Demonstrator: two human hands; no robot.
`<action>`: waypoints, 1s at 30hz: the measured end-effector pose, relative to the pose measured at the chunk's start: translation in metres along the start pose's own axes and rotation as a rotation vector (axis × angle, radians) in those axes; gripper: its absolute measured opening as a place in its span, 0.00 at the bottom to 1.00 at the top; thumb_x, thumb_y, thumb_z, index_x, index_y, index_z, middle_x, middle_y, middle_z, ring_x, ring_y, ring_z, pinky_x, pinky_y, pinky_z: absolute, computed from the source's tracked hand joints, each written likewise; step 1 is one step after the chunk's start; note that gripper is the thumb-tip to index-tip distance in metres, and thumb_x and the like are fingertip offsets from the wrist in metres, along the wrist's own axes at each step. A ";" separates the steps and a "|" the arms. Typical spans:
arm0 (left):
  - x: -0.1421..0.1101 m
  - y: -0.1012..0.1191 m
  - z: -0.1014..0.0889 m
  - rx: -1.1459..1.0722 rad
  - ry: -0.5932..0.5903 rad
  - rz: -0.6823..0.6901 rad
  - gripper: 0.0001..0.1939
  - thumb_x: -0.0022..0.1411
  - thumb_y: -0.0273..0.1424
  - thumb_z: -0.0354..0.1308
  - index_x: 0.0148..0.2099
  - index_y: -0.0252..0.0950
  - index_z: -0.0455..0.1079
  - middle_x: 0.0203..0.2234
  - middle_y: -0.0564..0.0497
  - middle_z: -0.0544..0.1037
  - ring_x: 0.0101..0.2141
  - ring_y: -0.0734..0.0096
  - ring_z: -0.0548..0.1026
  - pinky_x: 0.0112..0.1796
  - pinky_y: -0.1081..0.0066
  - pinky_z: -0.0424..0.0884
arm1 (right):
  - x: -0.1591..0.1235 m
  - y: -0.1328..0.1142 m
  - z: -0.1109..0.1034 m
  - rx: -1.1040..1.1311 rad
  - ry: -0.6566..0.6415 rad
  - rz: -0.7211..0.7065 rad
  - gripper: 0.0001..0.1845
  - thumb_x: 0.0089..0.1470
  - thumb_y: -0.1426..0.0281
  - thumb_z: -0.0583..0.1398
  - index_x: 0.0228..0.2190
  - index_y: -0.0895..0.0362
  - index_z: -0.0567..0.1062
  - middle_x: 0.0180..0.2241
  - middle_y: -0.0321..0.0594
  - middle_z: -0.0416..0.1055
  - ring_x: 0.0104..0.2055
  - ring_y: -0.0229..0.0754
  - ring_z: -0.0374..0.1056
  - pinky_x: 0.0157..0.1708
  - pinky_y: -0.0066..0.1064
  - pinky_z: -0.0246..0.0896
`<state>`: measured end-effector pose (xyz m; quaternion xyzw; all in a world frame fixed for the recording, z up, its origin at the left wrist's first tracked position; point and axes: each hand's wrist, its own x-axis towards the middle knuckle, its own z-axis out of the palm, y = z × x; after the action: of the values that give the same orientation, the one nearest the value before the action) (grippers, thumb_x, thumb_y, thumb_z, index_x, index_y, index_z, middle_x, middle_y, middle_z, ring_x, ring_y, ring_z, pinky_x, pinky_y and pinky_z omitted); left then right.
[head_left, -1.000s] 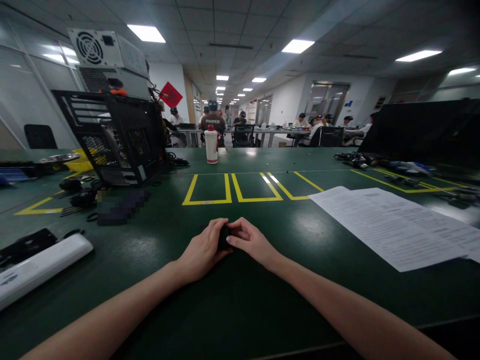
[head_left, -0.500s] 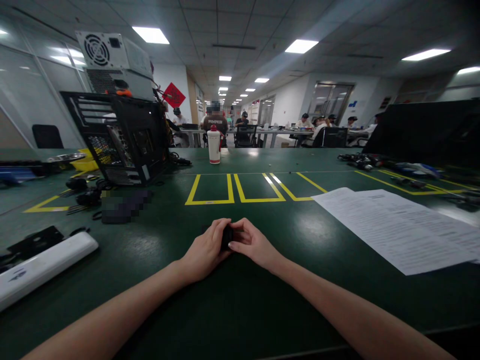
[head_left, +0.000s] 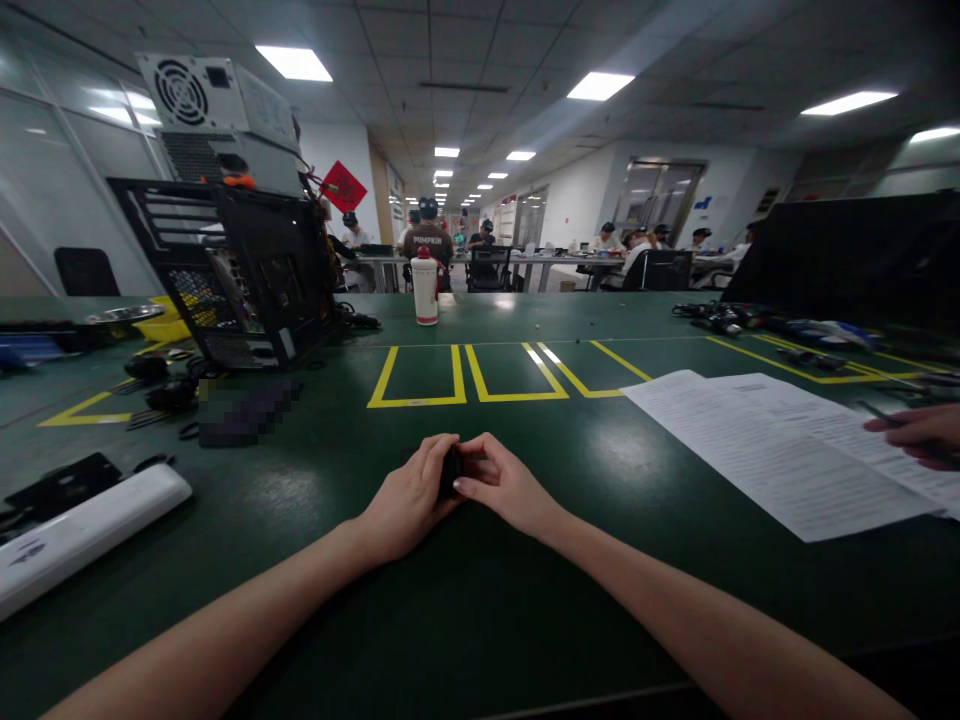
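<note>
- A small black object point(head_left: 450, 474) is sitting between your hands, just above the middle of the worktop point(head_left: 457, 620); your fingers are hiding most of it.
- Your left hand point(head_left: 409, 497) is curving over it from nine o'clock, partly closed and holding it.
- Your right hand point(head_left: 501, 482) is gripping its three o'clock side, thumb and fingers nearly together.
- Judging by this, you are midway through handling it: neither hand is letting go. Your fingers are covering any finished change, so what is done on it and what is left cannot be told.
- Yellow tape outlines point(head_left: 416, 403) are running from eleven to two o'clock, beyond the object; it is lying outside them.
- Printed sheets point(head_left: 735, 450) are lying towards three o'clock, where a co-worker's hand point(head_left: 921, 434) is holding a pen-like thing point(head_left: 877, 412).
- A computer case point(head_left: 289, 300) is standing at ten o'clock, well apart.
</note>
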<state>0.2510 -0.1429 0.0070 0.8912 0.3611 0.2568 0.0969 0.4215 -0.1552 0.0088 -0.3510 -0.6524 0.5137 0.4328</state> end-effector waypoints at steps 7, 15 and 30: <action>0.000 0.003 -0.003 -0.004 -0.017 -0.005 0.29 0.55 0.32 0.51 0.56 0.41 0.41 0.51 0.44 0.56 0.48 0.59 0.63 0.41 0.58 0.68 | 0.002 -0.001 0.001 -0.028 0.042 -0.030 0.12 0.47 0.68 0.57 0.36 0.55 0.64 0.37 0.36 0.65 0.41 0.39 0.66 0.41 0.34 0.64; 0.000 0.000 0.000 -0.008 0.004 0.015 0.29 0.55 0.32 0.51 0.55 0.41 0.41 0.50 0.44 0.56 0.48 0.58 0.63 0.41 0.56 0.68 | 0.001 0.001 0.001 -0.053 0.021 0.021 0.15 0.46 0.68 0.58 0.38 0.56 0.64 0.39 0.37 0.65 0.44 0.40 0.64 0.45 0.37 0.61; 0.000 0.001 0.000 0.007 -0.023 -0.035 0.29 0.55 0.31 0.52 0.55 0.41 0.42 0.51 0.45 0.56 0.48 0.59 0.63 0.42 0.59 0.68 | 0.003 0.003 -0.001 -0.028 0.016 0.058 0.16 0.45 0.69 0.59 0.38 0.55 0.64 0.39 0.38 0.65 0.44 0.41 0.64 0.45 0.38 0.60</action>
<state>0.2516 -0.1435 0.0078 0.8879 0.3766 0.2435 0.1023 0.4208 -0.1513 0.0068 -0.3799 -0.6456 0.5142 0.4177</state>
